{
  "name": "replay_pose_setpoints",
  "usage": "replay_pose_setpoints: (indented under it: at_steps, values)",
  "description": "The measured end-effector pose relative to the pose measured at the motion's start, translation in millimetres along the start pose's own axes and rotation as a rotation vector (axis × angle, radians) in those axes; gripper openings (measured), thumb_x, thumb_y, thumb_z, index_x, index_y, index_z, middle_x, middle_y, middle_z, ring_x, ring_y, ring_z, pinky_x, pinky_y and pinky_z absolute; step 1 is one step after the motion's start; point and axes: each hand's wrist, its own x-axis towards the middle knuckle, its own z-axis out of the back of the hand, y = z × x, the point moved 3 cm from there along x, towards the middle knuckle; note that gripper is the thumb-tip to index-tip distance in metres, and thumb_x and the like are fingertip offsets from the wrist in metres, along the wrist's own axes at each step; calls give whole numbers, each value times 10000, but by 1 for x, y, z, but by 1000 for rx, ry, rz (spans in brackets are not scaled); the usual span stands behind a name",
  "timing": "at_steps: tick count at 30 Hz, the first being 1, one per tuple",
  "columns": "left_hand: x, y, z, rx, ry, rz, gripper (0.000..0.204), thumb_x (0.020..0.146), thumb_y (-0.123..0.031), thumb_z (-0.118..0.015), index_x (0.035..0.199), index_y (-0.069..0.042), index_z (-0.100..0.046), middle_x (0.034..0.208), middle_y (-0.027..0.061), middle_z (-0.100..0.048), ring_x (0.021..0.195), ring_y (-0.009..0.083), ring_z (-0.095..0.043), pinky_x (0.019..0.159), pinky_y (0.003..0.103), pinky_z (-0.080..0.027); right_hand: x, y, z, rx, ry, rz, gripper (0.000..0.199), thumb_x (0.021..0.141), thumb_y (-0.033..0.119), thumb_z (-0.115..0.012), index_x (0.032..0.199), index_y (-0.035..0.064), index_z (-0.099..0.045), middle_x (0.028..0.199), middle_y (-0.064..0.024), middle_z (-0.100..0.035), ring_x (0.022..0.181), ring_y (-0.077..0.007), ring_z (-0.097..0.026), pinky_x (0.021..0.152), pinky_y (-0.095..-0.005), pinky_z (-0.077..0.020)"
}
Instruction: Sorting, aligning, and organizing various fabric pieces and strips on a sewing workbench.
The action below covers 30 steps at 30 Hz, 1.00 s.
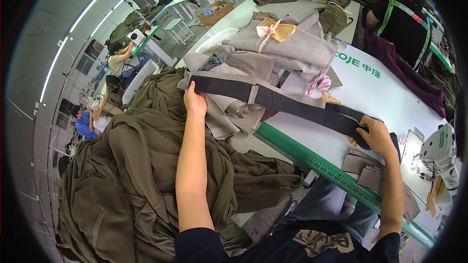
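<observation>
A long black strip (pixel 287 102) with a grey-beige fabric edge is stretched out between my two hands above the sewing table. My left hand (pixel 195 101) is closed on its left end, thumb on top, beside a heap of grey-beige fabric pieces (pixel 239 65). At the other end, my right hand (pixel 376 136) grips the strip, where it doubles back into a loop. A short beige fabric tab (pixel 253 94) crosses the strip left of its middle. The undersides of both grips are hidden.
Olive garments (pixel 141 156) are piled high at my left. A sewing machine (pixel 438 153) stands on the right of the white table (pixel 390 83), whose front edge is green (pixel 321 165). Grey fabric pieces (pixel 365 168) lie near that edge. A co-worker (pixel 404 19) sits at the far right.
</observation>
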Motion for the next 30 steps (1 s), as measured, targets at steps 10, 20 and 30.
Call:
replay_pose_setpoints:
  at_steps: [10,20,30]
  values:
    - [-4,5,-2,183,69,-99,348,945,-27,-615,1284,40,-580,1239,109,-628,1072,188,-611,965,301,-478,-3,-6,3,-36,-20,-31,208,812,139,-689,881,-3,-554,769,-210,-602,747,-391,-595,675,-427,-464]
    - [-9,4,-8,169,81,-98,409,884,38,-667,1284,40,-581,1208,121,-638,1027,191,-629,921,291,-505,-4,-10,2,-17,8,-58,216,813,140,-683,882,-9,-543,780,-212,-599,749,-388,-590,677,-429,-459]
    - [4,-7,-1,229,60,-90,332,906,-5,-653,1229,57,-602,1188,150,-629,1044,211,-623,948,312,-495,-4,-13,1,-36,20,-47,208,833,144,-666,916,-7,-549,803,-207,-614,754,-380,-596,690,-418,-466]
